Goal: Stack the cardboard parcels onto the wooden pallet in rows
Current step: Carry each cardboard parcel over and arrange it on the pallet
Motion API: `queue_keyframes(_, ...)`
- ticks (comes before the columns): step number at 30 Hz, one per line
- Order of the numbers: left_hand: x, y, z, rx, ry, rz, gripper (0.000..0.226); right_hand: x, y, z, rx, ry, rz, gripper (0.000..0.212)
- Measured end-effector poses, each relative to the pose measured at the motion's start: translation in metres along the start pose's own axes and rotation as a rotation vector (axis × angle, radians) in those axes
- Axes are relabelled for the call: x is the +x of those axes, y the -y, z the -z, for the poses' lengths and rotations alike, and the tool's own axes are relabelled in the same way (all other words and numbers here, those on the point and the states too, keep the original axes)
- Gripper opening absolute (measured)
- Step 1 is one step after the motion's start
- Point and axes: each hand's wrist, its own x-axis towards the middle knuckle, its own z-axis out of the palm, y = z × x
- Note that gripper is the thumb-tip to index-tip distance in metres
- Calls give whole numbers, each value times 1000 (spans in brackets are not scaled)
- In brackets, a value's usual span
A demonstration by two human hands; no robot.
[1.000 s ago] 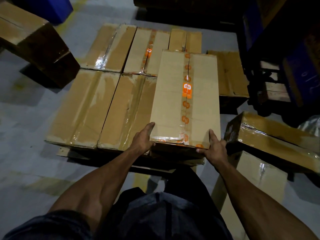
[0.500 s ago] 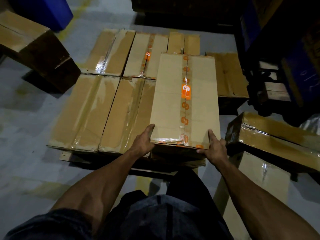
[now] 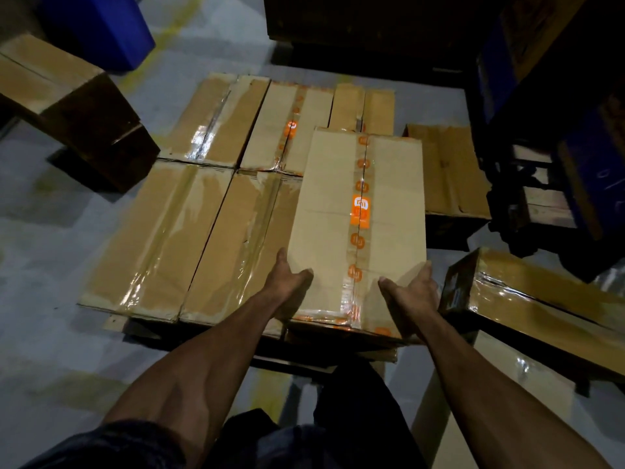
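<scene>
A long cardboard parcel [image 3: 328, 218] with orange printed tape down its middle lies at the near right of the wooden pallet [image 3: 291, 362], beside two other parcels [image 3: 159, 238] in the near row. Three more parcels [image 3: 216, 120] form the far row. My left hand [image 3: 287, 282] rests on the parcel's near left corner with its thumb across the top. My right hand [image 3: 411, 292] presses the near right corner, palm on the top face. Only the pallet's front edge shows beneath the boxes.
Loose parcels lie to the right: a taped one [image 3: 541, 313] tilted over another [image 3: 449, 401], and a flat one [image 3: 446, 170] farther back. A large box [image 3: 61, 99] sits at the left, a blue bin [image 3: 98, 25] behind it. Dark racking fills the right.
Both hands have slid from the parcel's near side edges up onto its top face near the corners. The parcel has settled level with the near row.
</scene>
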Motion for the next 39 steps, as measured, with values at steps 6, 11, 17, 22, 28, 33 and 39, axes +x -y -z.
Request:
queue_keyframes(6, 25, -1, -6, -110, -8, 14, 81, 27, 9, 3, -27, 82, -8, 114)
queue_keyframes(11, 29, 13, -10, -202, -20, 34, 94, 23, 13, 7, -71, 81, -7, 112)
queue_keyframes(17, 13, -1, -8, -142, -27, 55, 84, 18, 11, 9, -66, 103, -17, 111)
queue_keyframes(22, 10, 3, -9, -105, -41, 67, 75, 15, 11, 10, -83, 123, -21, 111)
queue_keyframes(28, -4, -13, 0, 110, -43, 114, 50, -1, 28, 14, -324, 121, -37, 93)
queue_keyframes(33, -41, -13, 29, 192, -4, 172, 50, -40, 53, 8, -420, 196, 17, 55)
queue_keyframes(39, -103, 8, 90, 323, -56, 127, 55, -101, 102, -29, -410, 276, 259, 53)
